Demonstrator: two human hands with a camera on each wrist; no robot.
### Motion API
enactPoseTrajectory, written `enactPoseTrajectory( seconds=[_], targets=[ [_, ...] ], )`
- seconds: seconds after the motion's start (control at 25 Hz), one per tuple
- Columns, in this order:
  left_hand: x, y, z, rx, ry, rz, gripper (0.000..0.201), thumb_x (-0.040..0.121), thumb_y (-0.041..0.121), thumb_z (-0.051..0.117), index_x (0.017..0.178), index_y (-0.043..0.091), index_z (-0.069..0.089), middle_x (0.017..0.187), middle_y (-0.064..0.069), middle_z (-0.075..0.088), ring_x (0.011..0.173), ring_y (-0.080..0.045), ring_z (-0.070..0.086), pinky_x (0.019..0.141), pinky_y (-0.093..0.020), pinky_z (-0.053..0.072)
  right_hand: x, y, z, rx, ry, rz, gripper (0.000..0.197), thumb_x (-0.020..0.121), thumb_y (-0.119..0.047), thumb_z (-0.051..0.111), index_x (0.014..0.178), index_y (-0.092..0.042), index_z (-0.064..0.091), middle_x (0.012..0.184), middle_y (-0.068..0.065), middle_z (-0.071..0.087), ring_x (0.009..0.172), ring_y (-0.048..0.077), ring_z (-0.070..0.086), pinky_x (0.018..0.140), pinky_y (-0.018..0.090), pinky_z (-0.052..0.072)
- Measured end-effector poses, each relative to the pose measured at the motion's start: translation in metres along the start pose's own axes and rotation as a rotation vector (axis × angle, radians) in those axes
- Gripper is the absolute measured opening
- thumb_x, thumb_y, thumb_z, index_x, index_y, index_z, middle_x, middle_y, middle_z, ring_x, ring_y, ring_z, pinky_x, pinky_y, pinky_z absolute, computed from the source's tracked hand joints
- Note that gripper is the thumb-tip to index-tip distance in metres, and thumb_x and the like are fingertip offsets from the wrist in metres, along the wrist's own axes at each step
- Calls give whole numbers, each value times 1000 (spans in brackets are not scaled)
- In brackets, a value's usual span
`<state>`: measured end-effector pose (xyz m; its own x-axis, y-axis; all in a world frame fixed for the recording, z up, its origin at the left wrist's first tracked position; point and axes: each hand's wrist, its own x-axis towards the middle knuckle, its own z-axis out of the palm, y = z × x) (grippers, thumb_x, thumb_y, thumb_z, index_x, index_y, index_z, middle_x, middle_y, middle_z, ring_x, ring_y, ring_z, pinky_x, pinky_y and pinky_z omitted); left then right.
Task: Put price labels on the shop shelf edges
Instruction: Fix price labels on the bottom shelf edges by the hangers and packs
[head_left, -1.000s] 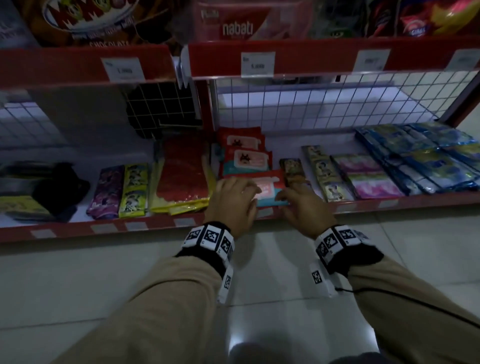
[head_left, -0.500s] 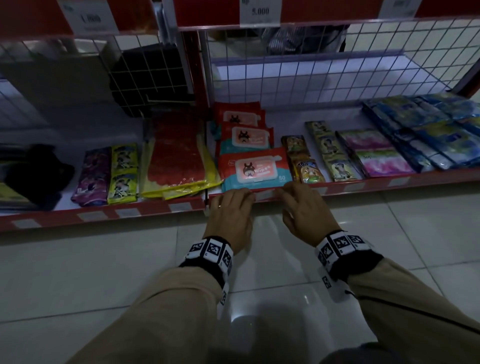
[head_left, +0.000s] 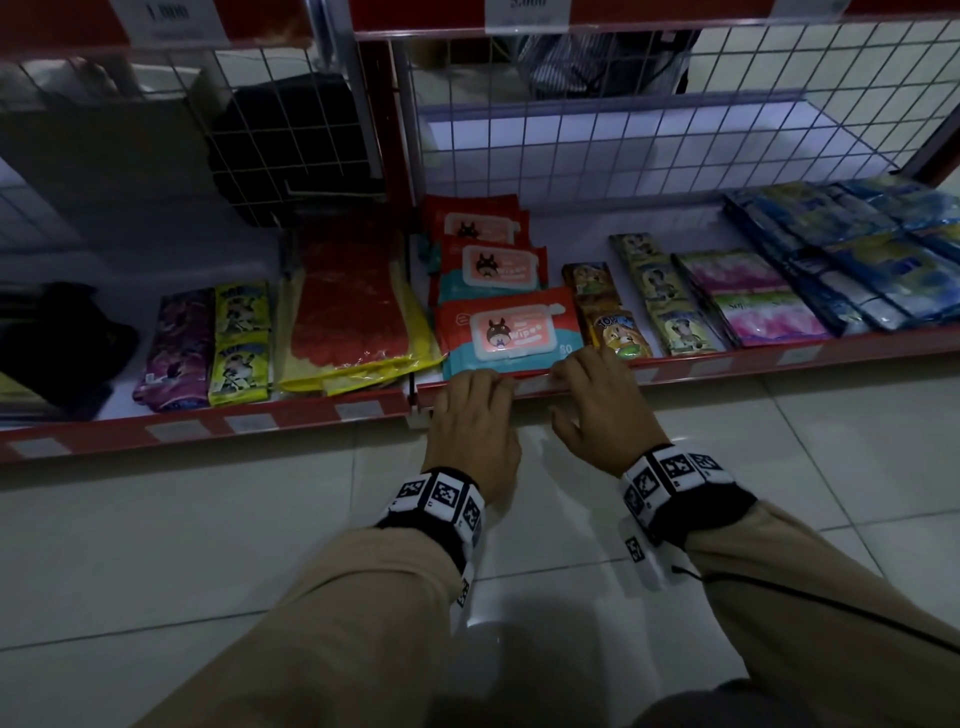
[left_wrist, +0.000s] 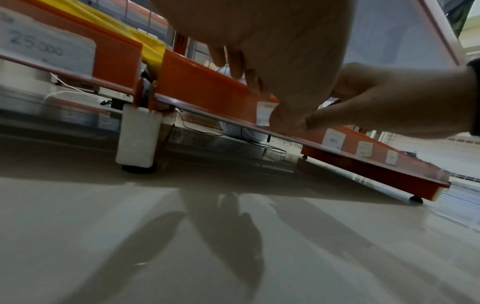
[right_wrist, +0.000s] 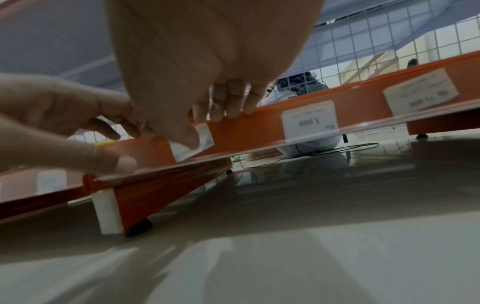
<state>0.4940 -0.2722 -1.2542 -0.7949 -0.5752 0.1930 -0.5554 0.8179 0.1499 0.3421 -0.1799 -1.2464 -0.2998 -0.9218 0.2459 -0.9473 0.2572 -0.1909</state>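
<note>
A price label (right_wrist: 193, 142), white and partly covered by fingers, sat against the red shelf edge (head_left: 727, 366) of the bottom shelf, at the middle of the head view just below the front pack of wipes (head_left: 511, 332). The left hand (head_left: 470, 421) lay palm-down over the strip, its fingers curled over the top lip and its thumb pressed on the lower edge, as the right wrist view showed at left of frame. The right hand (head_left: 597, 405) sat just beside it on the right; its fingers hooked over the top of the strip while the thumb pressed the label from the front, pinching it against the edge. In the left wrist view the label (left_wrist: 265, 114) showed between the two thumbs, at centre right. Other labels (right_wrist: 309, 121) already stood behind the clear strip further right. Snack sachets (head_left: 618, 332) and blue packets (head_left: 857, 260) lay on the shelf at right of the head view, and a red and yellow bag (head_left: 345, 312) at centre left, above the pale tiled floor (head_left: 156, 545).
</note>
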Motion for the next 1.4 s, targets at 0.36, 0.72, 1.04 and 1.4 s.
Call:
enactPoseTrajectory(
  seconds=[0.36, 0.72, 1.04, 1.4],
  targets=[
    [2, -1, 3, -13, -2, 7, 55, 74, 34, 64, 126, 23, 50, 115, -4, 47, 107, -26, 42, 87, -39, 34, -3, 0, 9, 62, 125, -110, 37, 75, -11, 69, 111, -5, 61, 105, 12, 61, 95, 31, 56, 79, 39, 50],
    [6, 1, 0, -29, -33, -31, 46, 76, 34, 60, 119, 21, 53, 115, -4, 47, 107, -26, 41, 85, -37, 30, 6, -10, 7, -74, 33, -81, 28, 76, -20, 65, 99, -6, 62, 101, 15, 57, 91, 33, 49, 74, 41, 45],
    [15, -8, -5, -123, -56, 7, 36, 90, 29, 50, 124, 18, 53, 116, -2, 50, 110, -21, 42, 89, -33, 34, 21, -5, 0, 210, 48, 34, 14, 82, -9, 64, 95, -6, 67, 100, 13, 60, 96, 31, 52, 80, 38, 45],
    [20, -6, -6, -381, 64, -100, 32, 97, 39, 44, 115, 16, 58, 103, -3, 60, 100, -21, 49, 83, -33, 38, 22, -15, -5, 1106, 82, 350, 35, 80, 5, 69, 111, -2, 55, 92, 11, 65, 73, 4, 66, 66, 17, 52]
  ],
)
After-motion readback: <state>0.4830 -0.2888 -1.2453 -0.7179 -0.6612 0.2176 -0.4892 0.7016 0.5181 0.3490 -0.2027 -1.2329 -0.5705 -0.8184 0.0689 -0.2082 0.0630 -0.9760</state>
